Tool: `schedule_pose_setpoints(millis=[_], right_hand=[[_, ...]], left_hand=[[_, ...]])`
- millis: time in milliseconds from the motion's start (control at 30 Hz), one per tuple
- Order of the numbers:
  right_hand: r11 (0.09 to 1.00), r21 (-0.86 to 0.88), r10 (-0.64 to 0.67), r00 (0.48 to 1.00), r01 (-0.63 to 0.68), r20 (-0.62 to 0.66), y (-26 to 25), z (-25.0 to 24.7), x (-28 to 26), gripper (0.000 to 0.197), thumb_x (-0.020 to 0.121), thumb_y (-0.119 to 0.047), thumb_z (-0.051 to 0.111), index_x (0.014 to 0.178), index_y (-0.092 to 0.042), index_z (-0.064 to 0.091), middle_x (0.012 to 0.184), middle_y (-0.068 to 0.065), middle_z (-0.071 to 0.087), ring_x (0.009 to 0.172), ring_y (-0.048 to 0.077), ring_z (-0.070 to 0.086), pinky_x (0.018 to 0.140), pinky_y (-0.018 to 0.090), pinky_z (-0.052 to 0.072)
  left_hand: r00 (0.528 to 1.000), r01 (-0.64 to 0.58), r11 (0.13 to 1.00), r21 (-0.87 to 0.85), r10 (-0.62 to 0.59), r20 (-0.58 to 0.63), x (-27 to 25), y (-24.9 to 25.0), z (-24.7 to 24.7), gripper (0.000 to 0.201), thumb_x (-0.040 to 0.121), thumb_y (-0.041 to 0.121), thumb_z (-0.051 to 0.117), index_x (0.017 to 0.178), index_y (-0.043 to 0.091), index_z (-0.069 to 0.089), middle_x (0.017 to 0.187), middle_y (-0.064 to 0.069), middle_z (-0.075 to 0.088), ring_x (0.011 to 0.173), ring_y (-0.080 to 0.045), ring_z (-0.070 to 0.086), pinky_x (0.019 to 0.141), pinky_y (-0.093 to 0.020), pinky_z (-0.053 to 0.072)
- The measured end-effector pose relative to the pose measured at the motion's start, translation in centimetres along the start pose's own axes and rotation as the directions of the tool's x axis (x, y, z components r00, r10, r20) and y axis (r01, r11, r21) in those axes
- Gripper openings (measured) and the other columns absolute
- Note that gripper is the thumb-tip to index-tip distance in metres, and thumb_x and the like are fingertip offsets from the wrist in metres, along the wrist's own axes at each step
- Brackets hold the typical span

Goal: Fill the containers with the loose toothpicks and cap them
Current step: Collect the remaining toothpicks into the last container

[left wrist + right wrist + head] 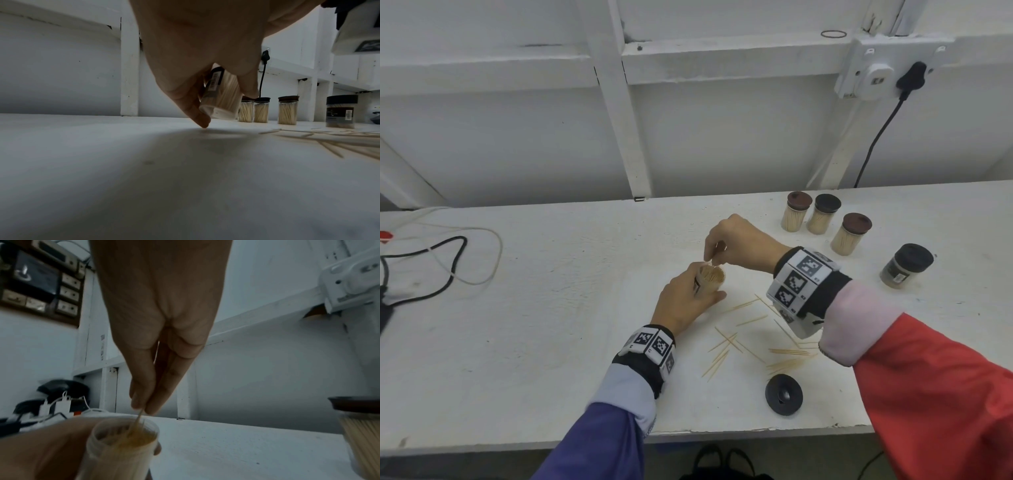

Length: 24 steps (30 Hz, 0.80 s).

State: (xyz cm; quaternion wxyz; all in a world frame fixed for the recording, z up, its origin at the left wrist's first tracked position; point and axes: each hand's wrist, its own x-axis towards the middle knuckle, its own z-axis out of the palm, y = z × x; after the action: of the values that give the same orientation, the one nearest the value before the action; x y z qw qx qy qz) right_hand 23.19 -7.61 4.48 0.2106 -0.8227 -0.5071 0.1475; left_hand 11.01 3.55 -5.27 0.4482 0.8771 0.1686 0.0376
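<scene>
Left hand grips tilted, open jar; right hand pinches toothpick at mouth. Risk: jar v. full, pick jams, others spill onto table.

Even, soft light fills the head view, edges bowed. Wrist views run dim, hands silhouetted, foregrounds blurred

A white painted table carries everything. At its left edge lies a looped black cable with a thin white cord over it. On the white wall behind the table's right end sits a white socket box holding a black plug. What may be a thin dark ring rests on the ledge above.
</scene>
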Motion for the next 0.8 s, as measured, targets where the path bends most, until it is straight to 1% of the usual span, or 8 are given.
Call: schedule_pose_setpoints(millis=[167,300,367,433,533,600,700,800], right_hand=[[0.998,-0.002,-0.070,0.997,0.070,-0.013,-0.1,1.4,-0.5,0.014,0.076,-0.002,0.070,0.080,-0.013,0.077,0.079,-0.002,0.073,0.074,0.009,0.063,0.070,0.032,0.055],[0.992,0.099,-0.068,0.989,0.081,-0.128,0.6,1.6,-0.9,0.008,0.084,-0.018,0.071,0.090,-0.021,0.075,0.084,-0.016,0.069,0.076,0.002,0.058,0.070,0.025,0.048],[0.987,0.158,-0.015,0.988,0.040,-0.154,1.7,1.3,-1.3,0.010,0.086,-0.021,0.072,0.096,-0.020,0.074,0.087,-0.014,0.069,0.077,0.004,0.061,0.072,0.029,0.051],[0.992,0.122,0.039,0.998,-0.032,-0.056,2.9,1.4,-2.0,0.019,0.085,-0.025,0.074,0.103,-0.019,0.071,0.090,-0.008,0.070,0.079,0.009,0.063,0.077,0.035,0.053],[0.991,-0.091,0.116,0.975,-0.100,0.188,4.4,2.6,-3.7,0.050,0.081,-0.035,0.077,0.126,-0.024,0.059,0.105,-0.005,0.067,0.090,0.010,0.058,0.079,0.028,0.048],[0.984,-0.148,0.136,0.956,-0.100,0.259,5.0,3.8,-4.6,0.066,0.079,-0.037,0.077,0.137,-0.027,0.048,0.112,-0.006,0.063,0.097,0.011,0.054,0.081,0.028,0.045],[0.993,-0.052,0.112,0.975,-0.104,0.192,5.5,4.4,-5.3,0.072,0.080,-0.038,0.076,0.143,-0.028,0.041,0.116,-0.008,0.061,0.101,0.011,0.056,0.083,0.029,0.048],[0.992,-0.015,0.127,0.987,-0.127,0.099,5.6,4.2,-5.4,0.072,0.082,-0.036,0.075,0.144,-0.027,0.039,0.118,-0.006,0.060,0.102,0.013,0.058,0.081,0.027,0.047]], left_hand=[[1.000,0.001,1.000,-0.016,-0.001,0.000,-0.1,0.2,0.1,0.051,0.079,0.050,0.073,0.122,0.034,0.049,0.098,0.017,0.063,0.094,-0.010,0.061,0.081,-0.030,0.050],[0.999,-0.003,1.000,-0.006,0.002,-0.042,-0.2,0.4,0.1,0.056,0.080,0.051,0.072,0.127,0.032,0.048,0.095,0.017,0.061,0.093,-0.012,0.061,0.081,-0.031,0.050],[0.997,-0.002,1.000,0.009,0.003,-0.077,-0.3,0.3,-0.1,0.053,0.080,0.053,0.071,0.124,0.032,0.048,0.096,0.015,0.062,0.092,-0.013,0.061,0.082,-0.034,0.051],[0.995,0.008,0.999,0.034,-0.005,-0.097,-0.2,0.1,-0.2,0.054,0.080,0.054,0.070,0.124,0.032,0.048,0.099,0.013,0.063,0.093,-0.014,0.061,0.083,-0.034,0.051],[0.994,0.058,0.997,0.048,-0.054,-0.094,-0.2,0.2,-0.1,0.049,0.079,0.060,0.066,0.118,0.036,0.049,0.100,0.013,0.066,0.096,-0.013,0.062,0.085,-0.035,0.050],[0.993,0.069,0.997,0.038,-0.065,-0.095,-0.2,0.2,0.1,0.044,0.078,0.062,0.066,0.112,0.038,0.050,0.101,0.012,0.067,0.096,-0.011,0.062,0.086,-0.034,0.050],[0.990,0.086,0.996,-0.009,-0.087,-0.110,-0.3,0.3,0.2,0.040,0.078,0.061,0.066,0.107,0.040,0.048,0.099,0.014,0.065,0.094,-0.010,0.061,0.084,-0.033,0.050],[0.987,0.091,0.996,0.002,-0.090,-0.137,-0.2,0.3,-0.1,0.043,0.080,0.051,0.069,0.110,0.034,0.043,0.098,0.012,0.062,0.090,-0.015,0.061,0.081,-0.035,0.049]])
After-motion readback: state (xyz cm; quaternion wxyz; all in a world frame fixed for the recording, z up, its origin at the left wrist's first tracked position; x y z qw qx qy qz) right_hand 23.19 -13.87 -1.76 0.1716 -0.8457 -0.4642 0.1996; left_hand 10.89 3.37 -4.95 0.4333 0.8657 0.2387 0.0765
